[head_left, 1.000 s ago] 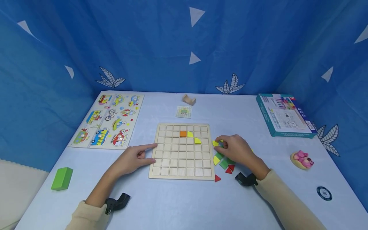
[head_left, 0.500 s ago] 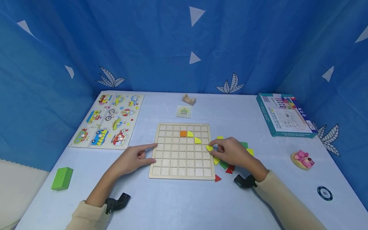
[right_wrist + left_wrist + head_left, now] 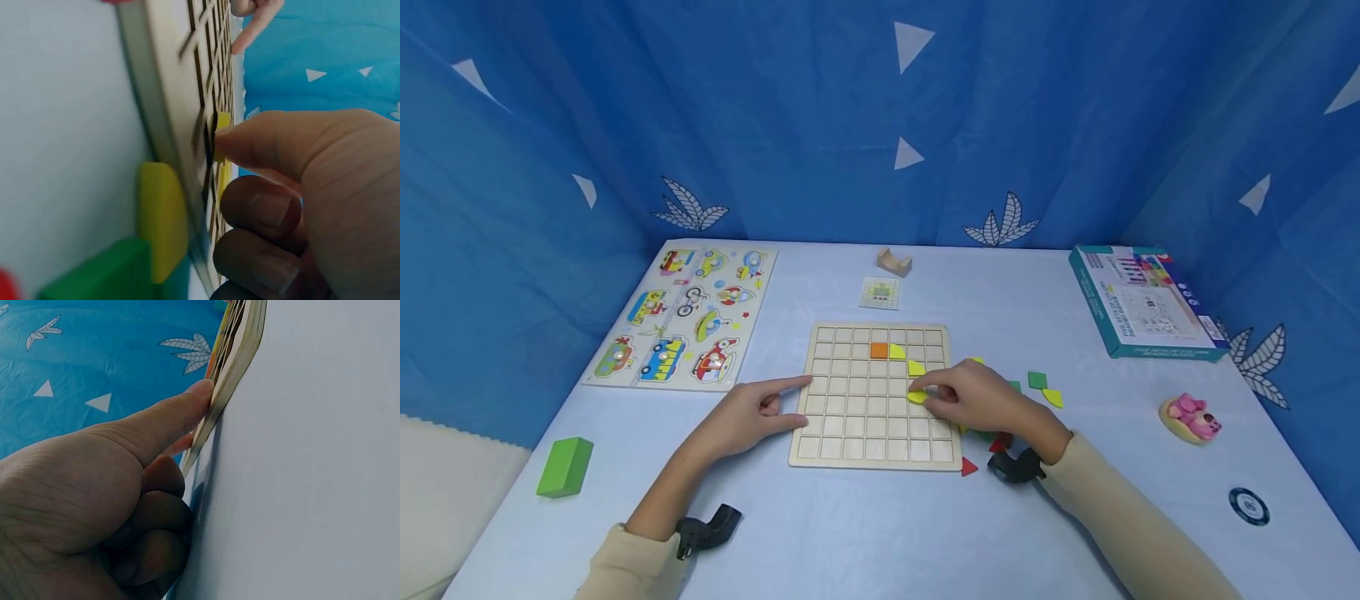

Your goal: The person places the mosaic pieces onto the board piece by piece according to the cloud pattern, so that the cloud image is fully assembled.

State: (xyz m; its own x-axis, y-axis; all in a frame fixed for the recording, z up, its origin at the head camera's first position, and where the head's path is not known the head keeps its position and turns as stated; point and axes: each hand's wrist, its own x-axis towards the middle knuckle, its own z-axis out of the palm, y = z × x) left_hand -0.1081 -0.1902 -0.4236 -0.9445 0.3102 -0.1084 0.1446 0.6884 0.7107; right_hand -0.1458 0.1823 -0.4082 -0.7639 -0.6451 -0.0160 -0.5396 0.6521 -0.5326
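Observation:
A wooden grid board (image 3: 842, 429) lies flat in the middle of the table. My left hand (image 3: 748, 419) touches its left edge with outstretched index finger and thumb, the other fingers folded in; the left wrist view shows the thumb (image 3: 169, 419) against the board's side. Over the board's right half, my right hand (image 3: 973, 396) pinches a yellow quarter-circle tile (image 3: 916, 398) between thumb and index finger. In the grid sit an orange square tile (image 3: 878, 351) and two yellow quarter-circle tiles, one beside it (image 3: 897, 352) and one lower right (image 3: 916, 367).
Loose tiles, including a green square (image 3: 1037, 380) and a red triangle (image 3: 969, 467), lie right of the board, partly hidden by my hand. Behind it are a pattern card (image 3: 880, 292) and wooden holder (image 3: 894, 262). A vehicle puzzle (image 3: 677, 321), green block (image 3: 565, 467), box (image 3: 1150, 304) and pink figurine (image 3: 1191, 417) stand around.
My right hand has picked a yellow quarter-circle tile from the loose tiles and carried it left over the grid. My left hand has stayed at the board's edge.

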